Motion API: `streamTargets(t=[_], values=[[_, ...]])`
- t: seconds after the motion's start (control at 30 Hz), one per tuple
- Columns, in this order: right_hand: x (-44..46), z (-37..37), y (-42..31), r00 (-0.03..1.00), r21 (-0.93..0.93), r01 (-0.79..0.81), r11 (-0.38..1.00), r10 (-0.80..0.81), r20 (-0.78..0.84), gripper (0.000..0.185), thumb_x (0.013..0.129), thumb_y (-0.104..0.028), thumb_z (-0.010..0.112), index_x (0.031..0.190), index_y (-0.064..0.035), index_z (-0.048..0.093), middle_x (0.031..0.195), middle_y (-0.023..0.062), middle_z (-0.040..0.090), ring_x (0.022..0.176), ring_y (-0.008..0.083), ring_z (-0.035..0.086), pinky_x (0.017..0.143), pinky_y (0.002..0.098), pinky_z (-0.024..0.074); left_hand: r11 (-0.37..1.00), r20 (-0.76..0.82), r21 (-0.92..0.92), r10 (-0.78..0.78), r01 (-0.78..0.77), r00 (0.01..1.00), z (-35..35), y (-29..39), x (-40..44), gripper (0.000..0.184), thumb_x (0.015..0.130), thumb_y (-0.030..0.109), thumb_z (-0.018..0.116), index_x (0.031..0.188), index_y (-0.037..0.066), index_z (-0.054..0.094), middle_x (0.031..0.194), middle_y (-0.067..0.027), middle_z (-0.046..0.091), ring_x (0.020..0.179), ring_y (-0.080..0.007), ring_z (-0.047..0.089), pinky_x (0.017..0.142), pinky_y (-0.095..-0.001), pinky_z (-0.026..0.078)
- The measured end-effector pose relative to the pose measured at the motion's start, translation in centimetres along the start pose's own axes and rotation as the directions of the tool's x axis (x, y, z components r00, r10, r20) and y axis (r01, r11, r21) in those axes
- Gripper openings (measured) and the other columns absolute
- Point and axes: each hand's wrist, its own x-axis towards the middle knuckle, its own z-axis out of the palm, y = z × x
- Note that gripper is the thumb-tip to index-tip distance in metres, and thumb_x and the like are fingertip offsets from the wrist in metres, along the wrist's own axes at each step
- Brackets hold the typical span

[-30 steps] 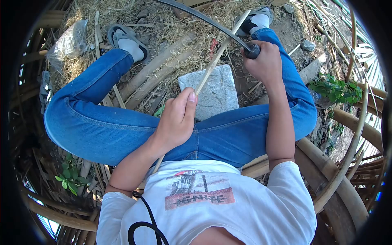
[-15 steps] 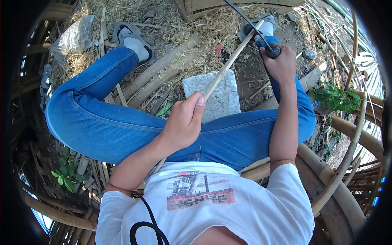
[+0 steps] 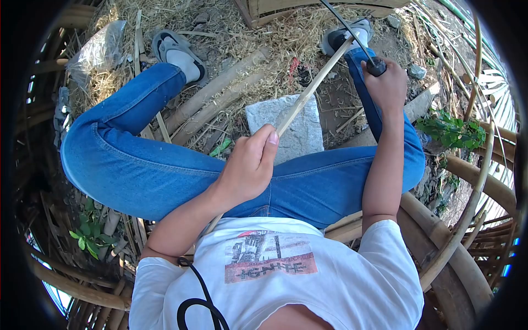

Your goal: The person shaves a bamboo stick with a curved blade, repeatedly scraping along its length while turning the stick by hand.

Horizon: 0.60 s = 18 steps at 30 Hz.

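Note:
My left hand point(image 3: 248, 166) is closed round a long pale bamboo strip point(image 3: 312, 88), the thumb lying along its top. The strip slants from under my left forearm up to the right, over a pale stone block point(image 3: 290, 125). My right hand point(image 3: 386, 85) grips the dark handle of a long blade point(image 3: 352, 32). That blade points up and to the left and crosses the strip's far end; whether they touch I cannot tell.
Bamboo pieces point(image 3: 217, 91) and straw lie on the ground between my feet. A wooden box point(image 3: 275, 10) stands at the top. Clear plastic point(image 3: 102, 49) is at the upper left, a leafy plant point(image 3: 451, 131) at the right, and curved bamboo poles point(image 3: 462, 236) at the lower right.
My right hand has moved to the right with the blade, which has turned steeper and lies nearer the strip's far end. My left hand and the strip have shifted slightly right.

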Motion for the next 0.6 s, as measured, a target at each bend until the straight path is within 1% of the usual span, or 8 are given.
streamTargets(t=[0.03,0.13,0.23,0.27,0.37,0.47,0.57,0.6], values=[[-0.2,-0.2,-0.3,1.0,-0.01,-0.011,1.0,0.011,-0.02,0.032,0.076,-0.029,0.072,0.1,-0.0105,0.08,0.084,0.0226,0.072,0.083,0.0399,0.071,0.08,0.0467,0.0572,1.0,-0.002,0.001,0.0,0.0,1.0,0.0,0.0,0.1,0.036,0.11,0.026,0.039,0.087,0.002,0.052,0.055,-0.0055,0.046,0.05,-0.0146,0.046,0.051,-0.0341,0.037],[-0.1,-0.7,-0.3,1.0,-0.11,-0.025,0.994,0.025,-0.005,0.034,0.076,-0.029,0.07,0.103,-0.0118,0.079,0.085,0.0225,0.072,0.084,0.0392,0.072,0.081,0.0471,0.0569,1.0,-0.008,0.003,0.009,-0.009,1.0,0.1,-0.3,0.0,0.034,0.11,0.024,0.04,0.088,0.002,0.052,0.056,-0.0071,0.046,0.049,-0.017,0.046,0.052,-0.0354,0.038],[0.2,-0.5,0.6,0.997,-0.152,-0.078,0.985,0.078,-0.004,0.033,0.075,-0.028,0.068,0.101,-0.0109,0.079,0.086,0.0222,0.073,0.084,0.0399,0.071,0.081,0.048,0.0565,1.0,-0.008,0.003,0.029,-0.029,1.0,0.3,-0.4,0.0,0.031,0.109,0.022,0.042,0.089,0.001,0.052,0.057,-0.0097,0.046,0.049,-0.0211,0.048,0.052,-0.0378,0.038],[0.3,-0.6,0.8,0.995,-0.149,-0.095,0.984,0.095,-0.01,0.032,0.076,-0.029,0.069,0.099,-0.0099,0.079,0.087,0.0223,0.073,0.084,0.0405,0.071,0.08,0.0481,0.0564,0.999,-0.008,0.003,0.038,-0.038,0.999,0.4,-0.4,-0.1,0.029,0.109,0.021,0.043,0.09,0.0,0.052,0.058,-0.0107,0.047,0.049,-0.0226,0.048,0.053,-0.0387,0.038],[0.4,-1.3,1.4,0.99,-0.126,-0.143,0.982,0.141,-0.025,0.03,0.077,-0.032,0.072,0.093,-0.0071,0.077,0.086,0.0228,0.072,0.085,0.0423,0.071,0.079,0.0482,0.0561,0.998,0.003,0.062,-0.004,0.003,1.0,-0.1,0.5,0.0,0.025,0.108,0.019,0.045,0.093,-0.001,0.052,0.059,-0.0121,0.047,0.05,-0.0251,0.05,0.053,-0.0402,0.037],[0.3,-1.2,2.1,0.987,-0.092,-0.159,0.983,0.157,-0.025,0.032,0.078,-0.035,0.075,0.09,-0.0049,0.075,0.085,0.0237,0.072,0.085,0.0436,0.07,0.079,0.0482,0.0558,0.984,-0.081,0.171,0.055,-0.04,0.995,-0.8,0.3,0.1,0.023,0.108,0.018,0.045,0.096,0.0,0.053,0.06,-0.0132,0.048,0.049,-0.026,0.051,0.052,-0.0403,0.036],[0.1,-1.3,2.3,0.989,-0.081,-0.145,0.986,0.144,-0.009,0.035,0.079,-0.036,0.077,0.089,-0.003,0.075,0.084,0.0244,0.071,0.085,0.0441,0.07,0.079,0.0487,0.0556,0.986,-0.06,0.147,0.092,-0.083,0.994,-2.6,2.9,-0.7,0.022,0.108,0.017,0.045,0.098,0.0,0.054,0.06,-0.014,0.048,0.049,-0.0275,0.051,0.051,-0.0403,0.037],[0.1,-1.0,2.4,0.989,-0.071,-0.147,0.987,0.148,0.006,0.035,0.079,-0.036,0.078,0.089,-0.0024,0.074,0.083,0.0245,0.071,0.085,0.0442,0.07,0.079,0.049,0.0555,0.992,0.003,0.082,0.097,-0.097,0.995,-3.0,3.8,-0.9,0.022,0.108,0.017,0.045,0.098,0.0,0.054,0.059,-0.0139,0.048,0.049,-0.0278,0.051,0.051,-0.0403,0.038]])
